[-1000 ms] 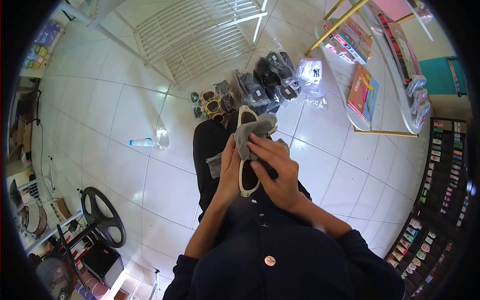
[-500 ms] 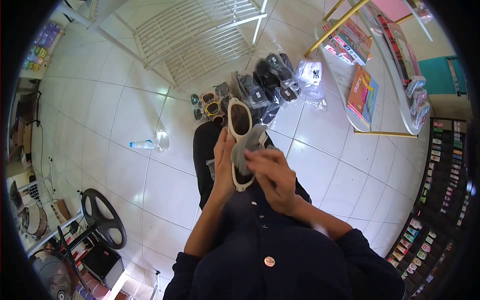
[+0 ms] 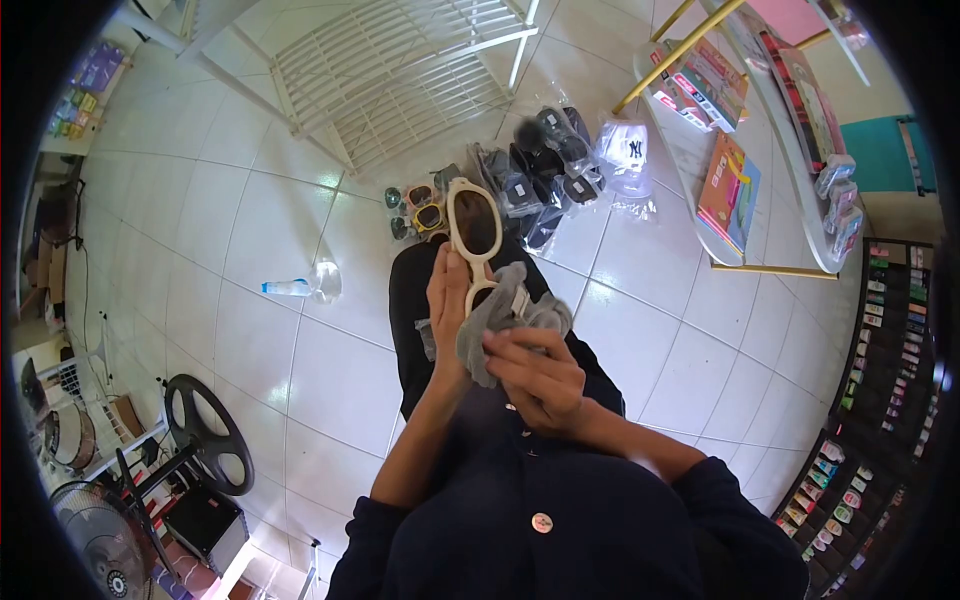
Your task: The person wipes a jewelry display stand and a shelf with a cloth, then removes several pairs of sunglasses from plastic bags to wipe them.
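A pair of cream-framed sunglasses [image 3: 476, 222] with dark lenses is held up over my lap by my left hand [image 3: 448, 305], whose fingers lie along the frame's left side. My right hand [image 3: 538, 372] grips a grey cloth [image 3: 505, 310] and presses it over the lower lens, which the cloth mostly covers. The upper lens is uncovered. Just beyond my knees, several colourful sunglasses [image 3: 425, 210] lie on the floor beside a pile of dark sunglasses in clear plastic bags [image 3: 530, 180].
A clear spray bottle [image 3: 322, 283] with a blue-and-white nozzle lies on the tiles to the left. A plastic-wrapped white cap [image 3: 625, 150] sits beside the pile. White wire racks [image 3: 390, 60] stand ahead, a gold-framed shelf [image 3: 715, 235] to the right, and a black wheel [image 3: 210, 435] at lower left.
My right hand and the grey cloth have moved down the sunglasses, from the middle of the frame onto the lower lens. My left hand keeps its hold.
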A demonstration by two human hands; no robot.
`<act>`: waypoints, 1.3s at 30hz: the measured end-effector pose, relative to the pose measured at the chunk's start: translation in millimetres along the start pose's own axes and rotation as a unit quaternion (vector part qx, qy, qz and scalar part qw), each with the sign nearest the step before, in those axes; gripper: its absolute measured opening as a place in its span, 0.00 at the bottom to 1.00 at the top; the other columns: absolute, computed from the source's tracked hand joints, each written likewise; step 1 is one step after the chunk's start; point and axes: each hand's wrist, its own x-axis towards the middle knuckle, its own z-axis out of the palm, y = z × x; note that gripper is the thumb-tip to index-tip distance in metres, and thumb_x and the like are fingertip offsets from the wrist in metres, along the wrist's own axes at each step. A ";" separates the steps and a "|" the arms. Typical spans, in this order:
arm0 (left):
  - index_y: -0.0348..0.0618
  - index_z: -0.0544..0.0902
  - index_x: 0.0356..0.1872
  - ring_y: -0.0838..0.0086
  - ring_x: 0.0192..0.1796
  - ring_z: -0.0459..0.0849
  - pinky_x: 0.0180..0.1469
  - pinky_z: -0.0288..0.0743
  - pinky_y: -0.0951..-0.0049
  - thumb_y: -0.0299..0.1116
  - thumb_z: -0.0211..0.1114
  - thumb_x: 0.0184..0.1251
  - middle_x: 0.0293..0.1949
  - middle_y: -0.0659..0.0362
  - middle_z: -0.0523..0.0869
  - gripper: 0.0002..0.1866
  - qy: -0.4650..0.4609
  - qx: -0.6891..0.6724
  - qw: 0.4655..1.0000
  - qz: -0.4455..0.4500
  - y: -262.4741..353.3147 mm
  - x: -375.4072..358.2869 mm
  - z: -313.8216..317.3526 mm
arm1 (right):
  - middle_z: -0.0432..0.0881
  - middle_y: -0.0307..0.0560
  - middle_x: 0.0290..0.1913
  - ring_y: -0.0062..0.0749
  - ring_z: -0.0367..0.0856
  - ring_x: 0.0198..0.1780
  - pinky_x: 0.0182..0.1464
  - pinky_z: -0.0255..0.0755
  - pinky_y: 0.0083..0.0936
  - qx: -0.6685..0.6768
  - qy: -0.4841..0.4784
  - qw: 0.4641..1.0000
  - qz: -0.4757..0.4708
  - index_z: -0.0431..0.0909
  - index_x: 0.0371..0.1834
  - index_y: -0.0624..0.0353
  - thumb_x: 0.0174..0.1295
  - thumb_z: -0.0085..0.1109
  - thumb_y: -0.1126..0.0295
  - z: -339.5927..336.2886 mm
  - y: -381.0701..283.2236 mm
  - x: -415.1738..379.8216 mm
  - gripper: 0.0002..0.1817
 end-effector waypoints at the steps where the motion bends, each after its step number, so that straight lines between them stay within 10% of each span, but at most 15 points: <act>1: 0.37 0.59 0.60 0.82 0.46 0.72 0.47 0.71 0.82 0.42 0.44 0.69 0.48 0.58 0.68 0.24 -0.074 0.129 0.986 0.073 -5.0 3.7 -4.0 | 0.76 0.51 0.50 0.41 0.71 0.50 0.49 0.64 0.29 -0.010 0.008 1.000 -0.002 0.76 0.41 0.64 0.50 0.52 0.78 -0.3 3.7 0.8 0.14; 8: 0.34 0.55 0.61 0.77 0.55 0.68 0.56 0.63 0.77 0.37 0.34 0.72 0.52 0.56 0.67 0.22 -0.053 0.063 0.996 0.036 -33.5 -0.4 -1.7 | 0.67 0.54 0.58 0.47 0.58 0.64 0.58 0.52 0.36 -0.034 -0.024 0.998 0.051 0.71 0.50 0.65 0.57 0.45 0.66 -13.0 19.3 39.7 0.20; 17: 0.28 0.66 0.47 0.76 0.30 0.74 0.30 0.65 0.75 0.35 0.40 0.69 0.27 0.49 0.74 0.17 -0.037 0.329 0.923 0.199 -12.0 -7.2 18.5 | 0.60 0.59 0.62 0.49 0.51 0.67 0.64 0.48 0.33 0.083 0.032 0.986 0.138 0.62 0.57 0.70 0.58 0.48 0.66 -11.8 24.1 62.3 0.26; 23: 0.32 0.67 0.40 0.73 0.20 0.72 0.23 0.63 0.75 0.34 0.40 0.69 0.20 0.54 0.73 0.13 -0.063 0.252 0.950 0.175 4.2 0.8 17.1 | 0.62 0.60 0.60 0.51 0.56 0.63 0.62 0.51 0.35 0.052 -0.009 0.993 0.104 0.65 0.55 0.70 0.58 0.47 0.69 -6.5 11.6 37.8 0.22; 26: 0.32 0.63 0.55 0.76 0.43 0.74 0.44 0.68 0.80 0.36 0.39 0.70 0.41 0.55 0.75 0.19 -0.119 0.304 0.939 0.112 3.4 -7.2 13.8 | 0.62 0.60 0.60 0.52 0.57 0.63 0.62 0.52 0.36 0.025 0.009 0.995 0.101 0.65 0.55 0.69 0.58 0.46 0.70 -10.9 19.0 42.4 0.22; 34: 0.34 0.68 0.44 0.84 0.26 0.66 0.27 0.62 0.81 0.35 0.41 0.70 0.25 0.63 0.71 0.14 -0.125 0.241 0.960 0.066 -6.0 -4.4 8.4 | 0.69 0.46 0.55 0.20 0.65 0.53 0.56 0.59 0.20 0.411 0.096 0.838 0.345 0.64 0.56 0.68 0.60 0.48 0.71 -12.6 31.5 52.3 0.21; 39: 0.34 0.66 0.53 0.84 0.36 0.69 0.38 0.66 0.84 0.36 0.40 0.71 0.35 0.61 0.73 0.18 -0.082 0.174 0.980 0.039 -1.5 -5.2 8.9 | 0.63 0.65 0.59 0.44 0.62 0.62 0.60 0.54 0.25 0.144 0.024 0.975 0.166 0.64 0.54 0.74 0.57 0.49 0.74 -6.7 29.7 38.2 0.22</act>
